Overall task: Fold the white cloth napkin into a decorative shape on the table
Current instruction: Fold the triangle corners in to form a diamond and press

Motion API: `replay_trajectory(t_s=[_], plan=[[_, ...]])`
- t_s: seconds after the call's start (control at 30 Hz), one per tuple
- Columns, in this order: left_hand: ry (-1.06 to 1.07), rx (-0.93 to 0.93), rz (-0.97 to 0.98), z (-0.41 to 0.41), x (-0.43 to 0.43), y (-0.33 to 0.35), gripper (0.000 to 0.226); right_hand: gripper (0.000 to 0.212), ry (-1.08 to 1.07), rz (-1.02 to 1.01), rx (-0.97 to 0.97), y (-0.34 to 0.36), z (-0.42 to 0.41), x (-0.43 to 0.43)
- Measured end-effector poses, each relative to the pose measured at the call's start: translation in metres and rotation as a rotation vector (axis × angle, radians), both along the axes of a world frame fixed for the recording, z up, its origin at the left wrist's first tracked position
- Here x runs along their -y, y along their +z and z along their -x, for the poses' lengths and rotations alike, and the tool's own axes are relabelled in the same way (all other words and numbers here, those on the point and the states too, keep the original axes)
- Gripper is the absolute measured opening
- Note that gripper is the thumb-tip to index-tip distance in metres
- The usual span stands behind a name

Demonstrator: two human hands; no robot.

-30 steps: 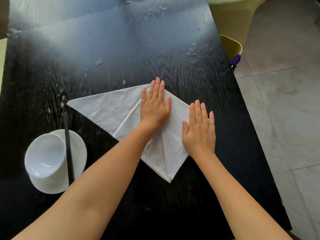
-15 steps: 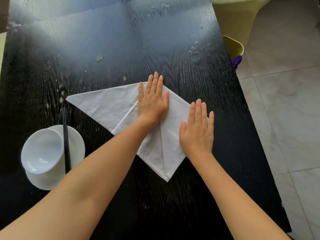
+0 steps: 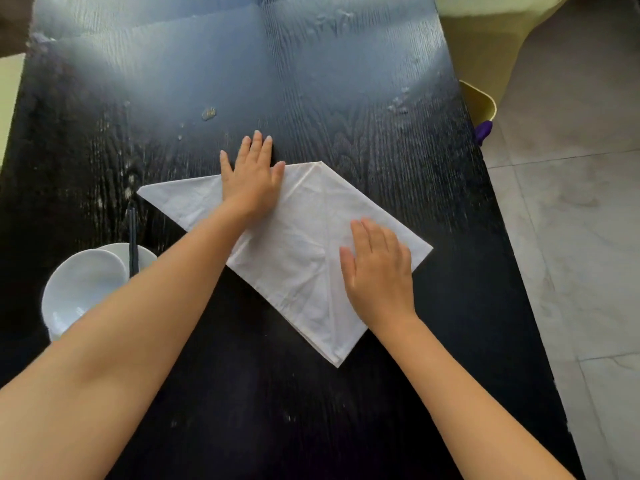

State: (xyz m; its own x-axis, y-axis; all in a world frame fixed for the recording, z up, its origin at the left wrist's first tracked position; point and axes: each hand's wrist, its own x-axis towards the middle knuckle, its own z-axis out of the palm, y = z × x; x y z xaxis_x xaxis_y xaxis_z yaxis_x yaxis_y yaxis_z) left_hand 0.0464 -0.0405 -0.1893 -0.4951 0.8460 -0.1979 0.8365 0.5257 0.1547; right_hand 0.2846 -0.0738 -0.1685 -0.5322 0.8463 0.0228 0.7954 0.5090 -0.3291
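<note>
The white cloth napkin (image 3: 304,244) lies flat on the black wooden table (image 3: 311,98), folded so its right part forms a diamond with a centre crease and a point towards me, while a triangular flap reaches out to the left. My left hand (image 3: 254,174) presses flat on the napkin's upper edge, fingertips past it on the bare wood. My right hand (image 3: 379,268) lies flat, fingers together, on the right half of the diamond. Neither hand grips the cloth.
A white bowl (image 3: 83,285) sits on a white saucer (image 3: 145,254) at the left, with dark chopsticks (image 3: 132,244) laid across them, partly hidden by my left forearm. The table's right edge drops to a tiled floor (image 3: 571,237). A yellow-green chair (image 3: 481,102) stands at the far right.
My left hand slid left and up along the napkin's top edge. My right hand moved down and inward onto the diamond's right half. The upper right corner of the cloth now shows.
</note>
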Motion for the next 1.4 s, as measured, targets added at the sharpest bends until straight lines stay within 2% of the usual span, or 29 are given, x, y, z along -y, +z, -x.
replay_trajectory(t_s=[0.07,0.17,0.67,0.87,1.07,1.2,1.4], plan=[[-0.008,-0.006,-0.033,0.027,0.014,0.005,0.055,0.040,0.037,-0.026,-0.053,0.007,0.020,-0.029],[-0.049,-0.032,-0.064,0.060,0.035,0.017,0.055,0.034,0.129,-0.021,0.024,0.001,0.049,-0.071],[-0.120,0.047,0.269,0.109,0.058,0.062,0.021,0.046,0.280,-0.110,0.209,-0.009,0.064,-0.096],[-0.090,0.081,0.141,0.086,0.078,0.093,0.011,0.045,0.309,-0.178,0.259,-0.010,0.064,-0.096],[-0.128,0.043,0.041,0.045,0.104,0.105,0.011,0.041,0.294,-0.220,0.330,-0.009,0.066,-0.094],[-0.114,0.041,0.038,0.014,0.112,0.103,0.018,0.045,0.328,-0.107,0.321,-0.007,0.067,-0.096],[-0.029,0.168,-0.100,-0.051,0.135,0.098,0.023,0.045,0.322,-0.077,0.332,-0.002,0.067,-0.096]])
